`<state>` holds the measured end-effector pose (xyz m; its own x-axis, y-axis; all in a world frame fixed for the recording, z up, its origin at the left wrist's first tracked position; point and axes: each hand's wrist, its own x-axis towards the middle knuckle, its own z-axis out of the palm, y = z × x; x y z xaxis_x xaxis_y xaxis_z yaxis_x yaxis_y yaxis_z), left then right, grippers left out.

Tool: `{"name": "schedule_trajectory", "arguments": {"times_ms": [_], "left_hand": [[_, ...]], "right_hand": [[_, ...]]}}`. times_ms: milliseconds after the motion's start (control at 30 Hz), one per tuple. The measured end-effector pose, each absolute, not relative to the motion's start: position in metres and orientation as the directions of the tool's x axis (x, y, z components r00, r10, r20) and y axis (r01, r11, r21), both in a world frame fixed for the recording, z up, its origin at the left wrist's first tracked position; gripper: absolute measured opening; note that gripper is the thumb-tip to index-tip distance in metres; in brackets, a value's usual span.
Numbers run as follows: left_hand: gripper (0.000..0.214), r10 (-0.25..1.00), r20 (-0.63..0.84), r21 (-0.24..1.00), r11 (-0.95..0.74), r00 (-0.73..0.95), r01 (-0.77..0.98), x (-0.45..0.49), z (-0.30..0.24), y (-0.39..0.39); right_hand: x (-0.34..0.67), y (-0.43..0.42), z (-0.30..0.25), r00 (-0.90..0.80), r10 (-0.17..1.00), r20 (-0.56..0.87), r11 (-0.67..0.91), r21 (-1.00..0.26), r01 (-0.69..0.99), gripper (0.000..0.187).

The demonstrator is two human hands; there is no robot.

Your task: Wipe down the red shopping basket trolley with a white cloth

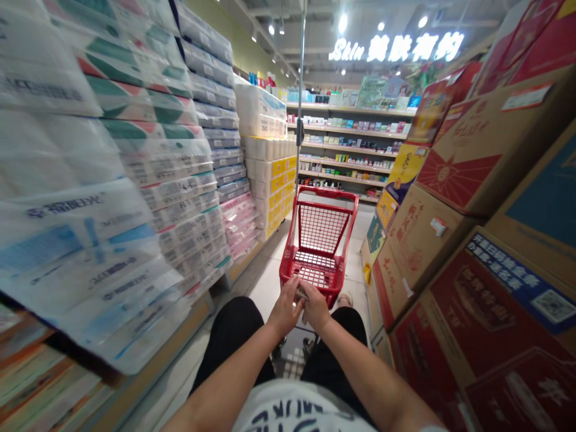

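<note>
My left hand and my right hand meet in front of my body, above my knees. Their fingers curl together around something small and pale, too blurred to name. Just beyond the hands stands a red shopping cart with a mesh basket and a raised mesh panel. In the picture my fingertips overlap its near edge, and I cannot tell whether they touch it. Nothing shows inside the cart's upper part.
Stacked packs of tissue paper wall the left side. Cardboard cartons pile up on the right. Shelves of small goods stand at the far end, behind a thin metal pole. A pale tiled floor runs between the stacks.
</note>
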<state>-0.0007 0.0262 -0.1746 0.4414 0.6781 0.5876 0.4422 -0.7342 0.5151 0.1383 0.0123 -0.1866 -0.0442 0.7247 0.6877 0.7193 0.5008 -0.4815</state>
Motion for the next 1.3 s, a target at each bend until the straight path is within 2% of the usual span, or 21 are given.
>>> {"name": "schedule_trajectory", "arguments": {"times_ms": [100,200,300,367,467,600,767,933,1167,1300], "left_hand": [[0.053,0.719,0.546,0.558,-0.695,0.43,0.454,-0.005,-0.179,0.034],[0.047,0.726,0.534,0.554,-0.687,0.432,0.471,-0.008,-0.182,0.041],[0.053,0.731,0.563,0.533,-0.677,0.385,0.507,-0.011,-0.178,0.043],[0.051,0.75,0.587,0.528,-0.641,0.306,0.558,-0.014,-0.173,0.043],[0.035,0.763,0.608,0.518,-0.591,0.22,0.619,-0.018,-0.168,0.041],[0.029,0.759,0.585,0.489,-0.611,0.285,0.622,-0.018,-0.176,0.043],[0.033,0.777,0.555,0.504,-0.598,0.296,0.623,-0.016,-0.198,0.047],[0.038,0.768,0.57,0.497,-0.605,0.291,0.623,-0.021,-0.206,0.047],[0.048,0.814,0.474,0.566,-0.574,0.336,0.592,-0.019,-0.205,0.049],[0.045,0.842,0.395,0.589,-0.539,0.366,0.602,-0.018,-0.205,0.049]], "right_hand": [[0.14,0.014,-0.185,-0.083,0.723,0.686,0.512,-0.451,0.731,0.045],[0.14,0.015,-0.184,-0.145,0.693,0.706,0.521,-0.353,0.777,0.039],[0.143,0.013,-0.184,-0.131,0.714,0.688,0.423,-0.275,0.863,0.037],[0.145,0.011,-0.183,-0.085,0.749,0.657,0.34,-0.271,0.9,0.035],[0.147,0.01,-0.179,-0.059,0.8,0.596,0.283,-0.29,0.914,0.031],[0.143,0.012,-0.171,-0.014,0.844,0.535,0.214,-0.313,0.926,0.028],[0.143,0.01,-0.178,-0.047,0.865,0.499,0.174,-0.212,0.962,0.042],[0.148,0.005,-0.196,-0.136,0.83,0.54,0.209,-0.076,0.975,0.059],[0.15,0.005,-0.204,-0.136,0.798,0.588,0.219,-0.073,0.973,0.058],[0.154,0.001,-0.2,-0.131,0.807,0.576,0.214,-0.078,0.974,0.056]]}}
